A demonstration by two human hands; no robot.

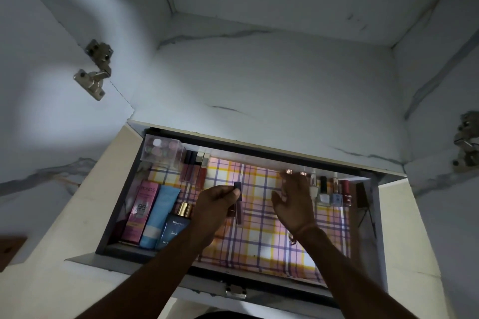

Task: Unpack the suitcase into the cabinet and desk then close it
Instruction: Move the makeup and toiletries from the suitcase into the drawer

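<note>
One drawer (124, 197) stands pulled out of the cabinet (259, 72), its floor covered by one plaid liner sheet (259, 228). The left hand (217, 204) pinches one dark-capped lip gloss tube (238, 204) between thumb and fingers, holding it upright-to-tilted above the liner near the drawer's middle. The right hand (295, 202) is released, fingers spread and holding nothing, hovering just left of the row of bottles at the right end. That row shows three nail polish bottles (335, 197) side by side (white, pale blue, red), with about three slimmer rose-capped tubes behind them; the exact count is unclear. At the left front lie one pink Pond's box (141, 211), one blue tube (158, 215) beside it, and one dark blue Bella Vita perfume bottle (175, 225) with a gold cap. At the back left sits one clear organizer box (162, 151), and just right of it four lip gloss sticks (194, 168) lie in a row. Two metal hinges (97, 70) show on the cabinet walls, one per side.
</note>
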